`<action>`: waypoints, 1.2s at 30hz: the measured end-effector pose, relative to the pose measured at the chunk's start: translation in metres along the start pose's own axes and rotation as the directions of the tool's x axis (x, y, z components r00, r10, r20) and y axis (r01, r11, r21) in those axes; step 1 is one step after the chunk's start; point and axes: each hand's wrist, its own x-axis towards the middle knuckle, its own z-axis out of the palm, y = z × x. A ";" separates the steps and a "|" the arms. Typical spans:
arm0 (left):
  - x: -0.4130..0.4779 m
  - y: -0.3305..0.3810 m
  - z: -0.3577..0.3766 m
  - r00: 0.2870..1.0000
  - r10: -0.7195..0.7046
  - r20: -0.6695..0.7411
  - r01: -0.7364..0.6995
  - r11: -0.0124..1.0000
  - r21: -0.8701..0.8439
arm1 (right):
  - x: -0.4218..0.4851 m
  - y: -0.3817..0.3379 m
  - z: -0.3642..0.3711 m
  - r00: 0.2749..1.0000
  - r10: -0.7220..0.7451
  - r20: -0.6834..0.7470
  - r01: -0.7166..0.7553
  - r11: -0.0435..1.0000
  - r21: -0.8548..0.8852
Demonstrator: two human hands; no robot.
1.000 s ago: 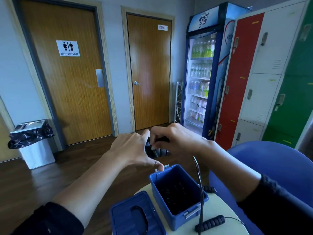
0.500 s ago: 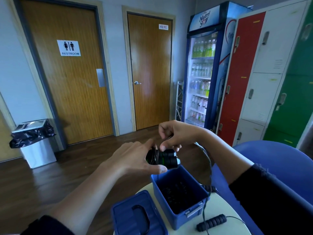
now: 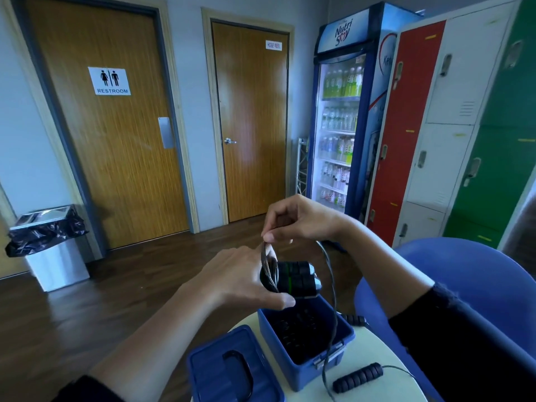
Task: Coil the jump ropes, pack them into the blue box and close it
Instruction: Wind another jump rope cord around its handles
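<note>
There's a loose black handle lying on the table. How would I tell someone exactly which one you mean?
Find the round pale table at the bottom of the view, then the open blue box standing on it. The handle lies flat on the tabletop just in front of that box, ribbed and black, with a thin cord trailing from one end. Unlike the pair with green bands gripped in the left hand, nobody is touching it.

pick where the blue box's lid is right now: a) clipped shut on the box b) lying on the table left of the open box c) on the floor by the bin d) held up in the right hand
b: the lid lies handle-up on the table just left of the blue box, which stands open, while both hands are busy with the jump rope above it.
</note>
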 end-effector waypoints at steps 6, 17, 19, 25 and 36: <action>0.001 -0.003 0.002 0.997 -0.045 -0.060 0.040 0.995 -0.086 | -0.001 0.028 0.009 0.973 0.087 -0.212 -0.068 0.993 0.097; 0.002 0.001 0.008 0.986 0.071 -0.152 -0.087 0.991 -0.101 | 0.000 0.059 0.022 0.858 0.512 0.035 -0.484 0.785 0.387; 0.003 0.002 0.007 0.983 0.068 -0.169 -0.092 0.986 -0.136 | -0.008 0.071 0.030 0.804 0.594 0.020 -0.519 0.686 0.509; 0.001 -0.002 -0.003 0.986 -0.003 -0.169 -0.024 0.986 -0.163 | -0.025 0.073 0.054 0.850 0.517 0.099 -0.491 0.713 0.500; 0.003 -0.027 -0.009 0.914 -0.364 -0.180 0.374 0.927 0.022 | -0.072 0.035 0.102 0.851 0.279 -0.445 -0.451 0.822 -0.348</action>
